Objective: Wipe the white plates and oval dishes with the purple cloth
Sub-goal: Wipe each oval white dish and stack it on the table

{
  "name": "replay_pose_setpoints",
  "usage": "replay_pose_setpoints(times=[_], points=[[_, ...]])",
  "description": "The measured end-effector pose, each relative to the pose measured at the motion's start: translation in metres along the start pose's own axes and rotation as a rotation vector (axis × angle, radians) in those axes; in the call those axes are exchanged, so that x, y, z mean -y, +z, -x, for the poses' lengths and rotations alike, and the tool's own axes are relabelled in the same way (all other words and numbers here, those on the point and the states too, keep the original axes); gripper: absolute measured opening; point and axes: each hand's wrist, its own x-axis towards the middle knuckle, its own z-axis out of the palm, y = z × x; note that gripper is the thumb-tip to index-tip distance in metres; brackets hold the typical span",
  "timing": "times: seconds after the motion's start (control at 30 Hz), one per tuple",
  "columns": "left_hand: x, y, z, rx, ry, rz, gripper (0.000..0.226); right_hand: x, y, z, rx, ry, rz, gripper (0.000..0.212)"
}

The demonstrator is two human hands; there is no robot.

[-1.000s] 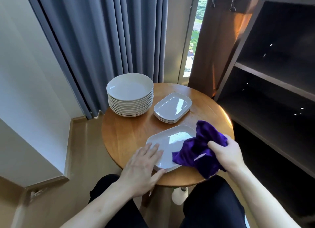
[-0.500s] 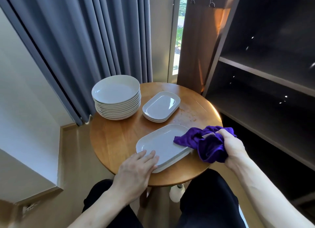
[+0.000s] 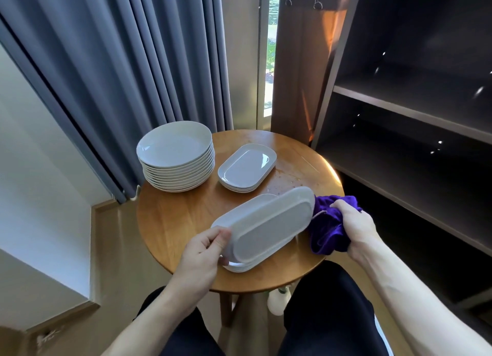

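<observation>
Left hand (image 3: 205,252) grips the oval dish (image 3: 271,228), tilted underside-up over the table's (image 3: 175,217) near edge; right hand (image 3: 354,224) clutches the purple cloth (image 3: 326,236) at its right edge.

- Between left hand (image 3: 202,252) and right hand (image 3: 351,228): tilted dish (image 3: 271,228), gripped at its left end by the left hand, above a low dish stack (image 3: 237,268) on the table (image 3: 181,217).
- Bunched in the right hand, at the tilted dish's right end: cloth (image 3: 327,233).
- Beyond the hands, on the table: second dish stack (image 3: 246,168); left of it, plate stack (image 3: 175,156).
- Right of the right hand: shelf unit (image 3: 399,110).
</observation>
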Motion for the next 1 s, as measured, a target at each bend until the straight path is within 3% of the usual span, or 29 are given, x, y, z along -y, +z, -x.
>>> replay_pose_setpoints(times=[0.17,0.37,0.5,0.67,0.87,0.93,1.0], points=[[0.004,-0.010,-0.012,-0.069,-0.262,0.382,0.038,-0.001,0.002,0.000,0.013,0.005,0.051,0.013],[0.014,-0.018,-0.020,-0.144,-0.438,0.594,0.034,-0.005,0.005,0.001,0.051,-0.024,0.125,0.016],[0.022,-0.016,-0.022,-0.163,-0.471,0.565,0.036,-0.003,0.007,0.004,0.066,-0.034,0.128,0.014],[0.025,-0.013,-0.023,-0.183,-0.481,0.562,0.038,0.004,0.008,0.011,0.132,-0.061,0.000,0.028],[0.016,-0.024,-0.017,0.038,-0.379,0.416,0.033,0.018,0.017,0.035,0.391,-0.085,-0.101,0.040],[0.017,-0.025,-0.018,0.043,-0.369,0.366,0.036,0.016,0.028,0.047,0.547,-0.112,-0.051,0.053],[0.017,-0.025,-0.018,0.044,-0.368,0.355,0.039,0.010,0.043,0.060,0.665,-0.250,0.256,0.069]])
